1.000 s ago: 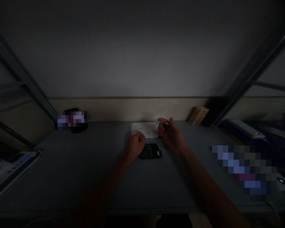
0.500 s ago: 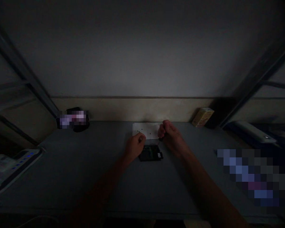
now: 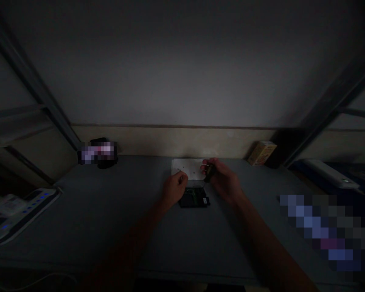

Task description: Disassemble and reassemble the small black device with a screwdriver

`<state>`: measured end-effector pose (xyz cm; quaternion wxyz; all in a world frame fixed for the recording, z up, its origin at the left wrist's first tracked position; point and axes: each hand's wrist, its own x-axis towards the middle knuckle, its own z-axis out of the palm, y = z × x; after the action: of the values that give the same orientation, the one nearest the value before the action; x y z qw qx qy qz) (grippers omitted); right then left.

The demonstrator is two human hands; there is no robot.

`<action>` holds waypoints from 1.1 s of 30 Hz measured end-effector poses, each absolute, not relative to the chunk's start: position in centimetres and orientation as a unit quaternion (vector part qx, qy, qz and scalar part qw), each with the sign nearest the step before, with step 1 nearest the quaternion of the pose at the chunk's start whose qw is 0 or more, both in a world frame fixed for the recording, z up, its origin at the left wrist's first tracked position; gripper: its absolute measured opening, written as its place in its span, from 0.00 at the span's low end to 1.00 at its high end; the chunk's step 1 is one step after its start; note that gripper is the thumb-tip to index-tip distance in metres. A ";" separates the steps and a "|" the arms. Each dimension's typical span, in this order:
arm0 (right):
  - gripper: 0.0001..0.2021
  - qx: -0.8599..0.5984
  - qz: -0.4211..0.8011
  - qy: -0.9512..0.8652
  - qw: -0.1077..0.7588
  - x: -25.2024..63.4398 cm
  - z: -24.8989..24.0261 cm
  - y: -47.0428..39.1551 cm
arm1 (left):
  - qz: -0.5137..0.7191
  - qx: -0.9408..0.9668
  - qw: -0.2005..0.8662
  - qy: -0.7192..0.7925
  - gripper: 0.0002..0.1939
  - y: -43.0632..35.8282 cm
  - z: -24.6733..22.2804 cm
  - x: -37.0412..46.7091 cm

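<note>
A dark, flat device (image 3: 194,198) with a green circuit board and a small white label lies on the grey table. My left hand (image 3: 174,187) is closed at its upper left corner; what its fingers hold, if anything, is too small to name. Above the device's upper right corner, my right hand (image 3: 221,175) is wrapped round a dark screwdriver (image 3: 210,172), its thin shaft pointing down at the device. Behind the hands lies a white sheet (image 3: 190,167) with several tiny dark screws on it.
A yellowish box (image 3: 262,153) stands by the wall at the right, next to a dark object. A power strip (image 3: 30,213) with blue lights lies at the left. Dark items with a blurred patch sit at the back left. A white case (image 3: 330,172) lies far right.
The fingers of my right hand have opened somewhat round the screwdriver, so more of its dark handle shows. My left hand stays at the device. The whole view has shifted slightly.
</note>
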<state>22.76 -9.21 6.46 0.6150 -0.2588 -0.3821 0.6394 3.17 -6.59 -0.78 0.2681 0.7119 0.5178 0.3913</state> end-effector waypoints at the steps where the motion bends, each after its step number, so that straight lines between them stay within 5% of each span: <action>1: 0.12 -0.261 0.641 -0.382 0.613 22.7 6.5 -9.3 | 0.392 0.711 0.266 0.519 0.13 -6.6 -0.8 3.2; 33: 0.16 -0.330 0.550 -0.458 0.615 22.7 4.9 -8.2 | 0.394 0.714 0.265 0.514 0.13 -6.7 -0.5 3.0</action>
<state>22.70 -8.25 4.91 0.6151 -0.3301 -0.4581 0.5502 3.00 -6.71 -0.48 0.2649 0.7140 0.5144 0.3943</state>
